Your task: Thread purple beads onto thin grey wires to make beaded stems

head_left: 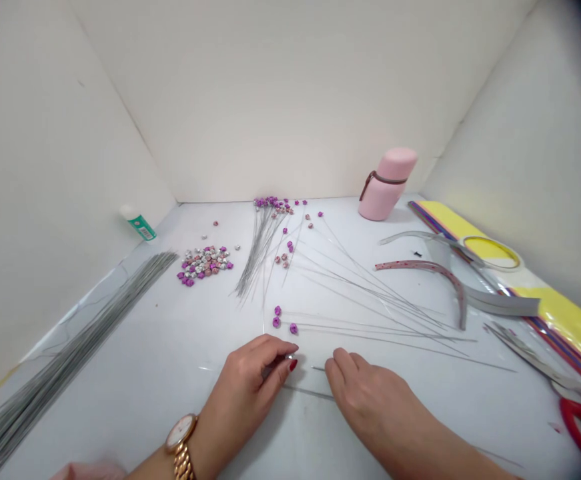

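My left hand (pixel 256 377), a watch on its wrist, pinches a small silvery bead (pixel 290 357) between thumb and index finger. To its right, my right hand (pixel 363 387) is closed on a thin grey wire (pixel 318 368), whose tip points left toward the bead with a gap between them. Another wire (pixel 310 393) lies on the table just below. Beyond my left hand sit purple star-like beads (pixel 293 329) at the ends of long wires that stretch right. Farther left is a pile of purple, pink and silver beads (pixel 205 263).
A long wire bundle (pixel 85 340) lies left, near a glue stick (pixel 140 223). Beaded wires (pixel 260 247) and a pink bottle (pixel 387 183) stand at the back. On the right are paper strips (pixel 420 267), a tape roll (pixel 490 252), yellow sheets (pixel 575 320) and red-handled scissors (pixel 580 420).
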A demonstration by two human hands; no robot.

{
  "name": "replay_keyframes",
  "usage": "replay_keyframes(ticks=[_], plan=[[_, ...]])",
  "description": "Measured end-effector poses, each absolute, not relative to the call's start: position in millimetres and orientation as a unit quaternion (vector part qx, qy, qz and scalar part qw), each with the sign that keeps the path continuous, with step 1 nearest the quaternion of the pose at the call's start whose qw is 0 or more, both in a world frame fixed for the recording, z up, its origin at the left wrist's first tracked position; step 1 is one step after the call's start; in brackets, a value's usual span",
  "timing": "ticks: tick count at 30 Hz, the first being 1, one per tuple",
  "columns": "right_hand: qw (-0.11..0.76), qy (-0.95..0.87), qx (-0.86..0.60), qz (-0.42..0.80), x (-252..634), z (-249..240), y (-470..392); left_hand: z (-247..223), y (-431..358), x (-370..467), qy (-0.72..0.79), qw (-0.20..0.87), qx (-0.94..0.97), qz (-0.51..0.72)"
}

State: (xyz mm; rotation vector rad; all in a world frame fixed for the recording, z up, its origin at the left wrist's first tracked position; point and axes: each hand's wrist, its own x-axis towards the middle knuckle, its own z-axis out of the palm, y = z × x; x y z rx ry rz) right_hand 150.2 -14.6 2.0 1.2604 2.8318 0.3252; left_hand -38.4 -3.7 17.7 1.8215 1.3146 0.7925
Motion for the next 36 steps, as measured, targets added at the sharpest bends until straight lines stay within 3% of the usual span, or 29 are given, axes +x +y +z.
replay_keyframes(ticks=[4, 9, 14, 21, 36], plan=[[0.008, 0.901, 0.426, 0.077, 148.5, 4.6, -11.5, 15.2, -6.1, -38.1, 0.523, 0.406, 0.671, 0.335], [-0.066, 0.874, 0.472, -0.1, 152.6, 11.4, -3.6, 16.6, -9.5, -36.6, 0.535, 0.456, 0.618, 0.354], [-0.188, 0.795, 0.475, -0.327, 154.0, 15.0, -1.2, 20.6, -7.5, -34.4, 0.507, 0.646, 0.443, 0.361], [-0.23, 0.667, 0.457, -0.542, 151.1, 3.6, -2.2, 17.6, -6.8, -34.3, 0.422, 0.797, 0.219, 0.371], [-0.231, 0.689, 0.402, -0.557, 151.4, 4.8, -7.7, 18.4, -7.3, -31.2, 0.42, 0.777, 0.249, 0.398]])
